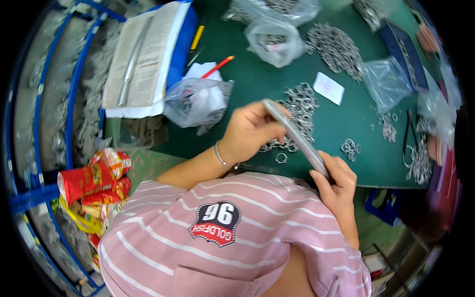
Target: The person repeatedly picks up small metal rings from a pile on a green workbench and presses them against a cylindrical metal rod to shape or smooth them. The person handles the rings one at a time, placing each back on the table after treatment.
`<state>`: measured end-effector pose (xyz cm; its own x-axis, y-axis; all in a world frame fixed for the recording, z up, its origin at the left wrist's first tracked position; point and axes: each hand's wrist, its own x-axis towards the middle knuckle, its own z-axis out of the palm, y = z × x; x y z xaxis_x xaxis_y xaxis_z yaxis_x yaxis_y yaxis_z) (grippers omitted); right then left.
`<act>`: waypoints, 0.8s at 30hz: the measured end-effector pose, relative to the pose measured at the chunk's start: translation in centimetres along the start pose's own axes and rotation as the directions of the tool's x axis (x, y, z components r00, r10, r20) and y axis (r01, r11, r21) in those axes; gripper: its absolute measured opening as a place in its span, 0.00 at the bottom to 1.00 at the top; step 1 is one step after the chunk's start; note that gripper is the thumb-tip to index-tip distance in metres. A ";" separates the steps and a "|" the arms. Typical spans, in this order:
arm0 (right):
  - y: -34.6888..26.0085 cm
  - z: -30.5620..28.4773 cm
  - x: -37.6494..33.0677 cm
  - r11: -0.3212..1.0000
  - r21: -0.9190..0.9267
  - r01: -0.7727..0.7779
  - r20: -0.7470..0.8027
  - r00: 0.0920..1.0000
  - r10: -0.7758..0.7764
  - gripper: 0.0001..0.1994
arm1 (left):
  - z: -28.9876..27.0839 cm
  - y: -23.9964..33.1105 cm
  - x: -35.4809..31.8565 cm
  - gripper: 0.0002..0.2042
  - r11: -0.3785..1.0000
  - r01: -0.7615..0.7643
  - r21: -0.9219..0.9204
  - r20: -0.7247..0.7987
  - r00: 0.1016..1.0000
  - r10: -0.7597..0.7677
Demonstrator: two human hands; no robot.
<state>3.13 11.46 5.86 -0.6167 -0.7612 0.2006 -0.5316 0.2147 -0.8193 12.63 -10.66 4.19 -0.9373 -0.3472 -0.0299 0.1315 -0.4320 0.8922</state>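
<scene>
A tapered silver ring mandrel [300, 138] slants across in front of my chest, its narrow end up and to the left. My right hand [340, 182] is closed round its thick end. At the narrow end my left hand [252, 127] has its fingers curled against the rod, slightly blurred; anything between them is too hidden to make out. Behind the mandrel a heap of silver rings [303, 106] lies on the green table. One loose ring [281, 158] lies just below the heap, and a small cluster of rings [351, 149] sits to the right.
A second metal rod [131, 69] rests on newspaper [148, 44] at the left. Plastic bags [198, 101] and another ring pile [335, 48] stand farther back. Pliers [408, 136] lie at the right. A blue rack [74, 74] and red packets [91, 180] line my left side.
</scene>
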 end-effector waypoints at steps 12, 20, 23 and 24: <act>1.0 -0.4 -0.7 0.997 -0.061 -0.039 -0.037 0.999 0.037 0.18 | -6.9 11.0 -4.4 0.06 -0.121 -0.003 0.993 0.052 0.912 0.408; 0.4 -0.5 -1.3 0.996 -0.051 -0.079 -0.067 0.995 0.076 0.18 | -2.5 0.5 -0.2 0.06 0.123 -0.233 0.965 0.190 0.938 0.289; 0.6 -0.7 -1.7 0.996 -0.049 -0.075 -0.083 0.994 0.071 0.18 | -3.5 -1.5 1.4 0.05 0.328 -0.149 0.933 0.061 0.963 0.263; 0.7 -0.7 -1.8 0.995 -0.048 -0.086 -0.087 0.993 0.082 0.18 | -3.2 -1.5 1.4 0.04 0.668 0.060 0.742 -0.151 0.985 0.079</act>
<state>3.46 13.38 5.36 -0.7063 -0.6849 0.1789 -0.5036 0.3086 -0.8069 12.14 -13.16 1.40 -0.8646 -0.5017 -0.0272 -0.2081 0.3084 0.9282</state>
